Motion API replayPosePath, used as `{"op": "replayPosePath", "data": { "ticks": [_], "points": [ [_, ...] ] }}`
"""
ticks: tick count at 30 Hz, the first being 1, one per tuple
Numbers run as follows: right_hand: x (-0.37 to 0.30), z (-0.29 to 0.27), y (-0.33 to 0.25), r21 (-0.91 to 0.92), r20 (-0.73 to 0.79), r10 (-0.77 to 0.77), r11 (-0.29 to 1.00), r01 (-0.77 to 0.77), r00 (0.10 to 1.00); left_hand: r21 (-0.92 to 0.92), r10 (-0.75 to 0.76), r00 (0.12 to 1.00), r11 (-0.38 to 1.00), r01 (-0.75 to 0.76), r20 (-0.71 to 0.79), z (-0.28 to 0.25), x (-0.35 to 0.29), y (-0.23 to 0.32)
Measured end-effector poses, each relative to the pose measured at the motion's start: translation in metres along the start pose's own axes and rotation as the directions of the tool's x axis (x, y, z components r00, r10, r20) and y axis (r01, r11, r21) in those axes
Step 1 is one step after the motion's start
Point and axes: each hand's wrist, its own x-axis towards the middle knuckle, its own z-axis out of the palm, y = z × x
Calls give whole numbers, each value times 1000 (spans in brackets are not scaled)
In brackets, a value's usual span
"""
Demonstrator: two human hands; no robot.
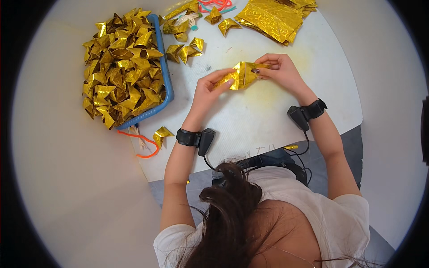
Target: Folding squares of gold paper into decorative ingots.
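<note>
Between my two hands is a partly folded sheet of gold foil paper, held just above the white table. My left hand pinches its left end, thumb on top and fingers behind. On the opposite side my right hand grips the right end, with the thumb pressed on the foil. A crease and a raised fold run down the middle of the paper. Beyond my hands lies a stack of flat gold foil sheets. Several finished folded gold pieces rest to the left of it.
A blue basket heaped with folded gold foil pieces stands at the left. Orange-red cord and one gold piece lie near its front corner. Pink and teal cords are at the far edge. Black wrist straps trail cables.
</note>
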Motion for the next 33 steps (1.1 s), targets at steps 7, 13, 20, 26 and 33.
{"op": "replayPosePath", "data": {
  "ticks": [7,13,20,26,33],
  "points": [
    [6,0,12,21,38,-337,942,336,941,276,413,883,895,-349,-222,-7,5,-14],
    [-3,4,-7,222,206,-96,974,49,974,84,83,953,995,-61,-290,-7,-2,-9],
    [-5,14,-1,22,-51,-138,990,139,989,-310,66,997,948,-77,-46,17,-4,7],
    [-7,19,-7,-219,22,-437,876,431,899,-554,-58,995,832,5,-79,6,-3,8],
    [-13,23,-14,-487,107,-475,741,463,873,-337,88,968,927,-166,-236,17,-2,1]
  ]
}}
